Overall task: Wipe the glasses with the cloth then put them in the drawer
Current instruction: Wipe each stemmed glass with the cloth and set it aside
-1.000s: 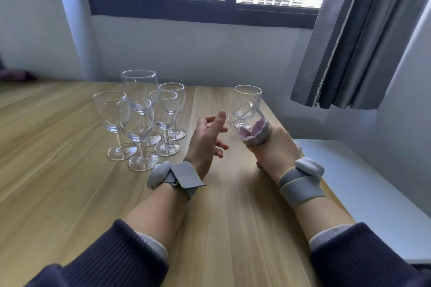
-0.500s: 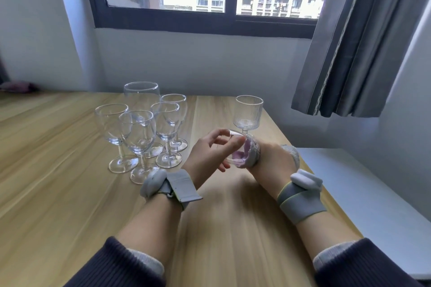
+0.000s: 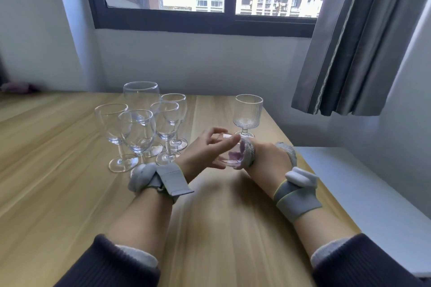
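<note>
The left hand pinches the rim of a small glass between thumb and forefinger, its grip clamped on the glass and its other fingers curled loosely behind. The glass lies on its side in mid-air just above the desk, mouth turned toward 9 o'clock, probably so that the cloth can reach the inside of the bowl. The right hand holds the grey and pink cloth, which wraps the bowl from the 3 o'clock side with a pink fold pushed inside it. Its fingers are hidden behind glass and cloth, but the wrap suggests they are curled round both. One hand steadies the rim while the other works the cloth, so this looks like the wiping step in hand.

At 12 o'clock from the hands, a ribbed stemmed glass stands upright alone near the desk's right edge. At 10 o'clock, five wine glasses stand close together in a cluster, well clear of the working hands. Whether either lot has been wiped cannot be told.

No drawer shows in this view. A pale surface sits lower than the desk at 3 o'clock. Grey bands wrap both wrists.
</note>
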### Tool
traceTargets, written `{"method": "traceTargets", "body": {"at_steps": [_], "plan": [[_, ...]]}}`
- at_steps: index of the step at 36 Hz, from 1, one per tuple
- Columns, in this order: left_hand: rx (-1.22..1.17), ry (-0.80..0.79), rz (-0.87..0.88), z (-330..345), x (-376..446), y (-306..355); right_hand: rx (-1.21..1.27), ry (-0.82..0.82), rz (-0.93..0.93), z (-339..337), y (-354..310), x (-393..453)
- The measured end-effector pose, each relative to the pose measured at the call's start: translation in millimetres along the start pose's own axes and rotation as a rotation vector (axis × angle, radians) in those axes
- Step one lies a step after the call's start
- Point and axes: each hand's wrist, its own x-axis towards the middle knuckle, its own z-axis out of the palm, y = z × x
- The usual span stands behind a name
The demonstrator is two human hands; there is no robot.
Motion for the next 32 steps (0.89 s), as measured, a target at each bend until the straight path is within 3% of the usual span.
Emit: {"method": "traceTargets", "body": {"at_steps": [3,6,10,15,20,24,27,32], "plan": [[0.067,0.062,-0.085,2,3,-4,0.001,-0.008,-0.034,2,-1,1],[0.103,0.08,-0.044,1,5,-6,0.016,-0.009,-0.078,3,-2,2],[0.027,0.018,-0.041,-1,4,-5,-0.032,0.056,-0.091,4,4,1],[0.23,-0.028,0.11,-4,-6,0,-0.004,-0.026,-0.039,0,5,1],[0.284,-0.035,0.171,-4,-8,-1,-0.017,-0.159,0.002,-6,2,4],[0.203,-0.033,0.076,2,-4,0,0.079,-0.072,-0.053,-3,5,2],[0.139,0.023,-0.08,3,-3,1,-0.021,-0.156,-0.014,-7,4,4],[0.216,0.117,0.018,-2,1,-4,-0.059,0.031,-0.03,-1,-6,-2]]}}
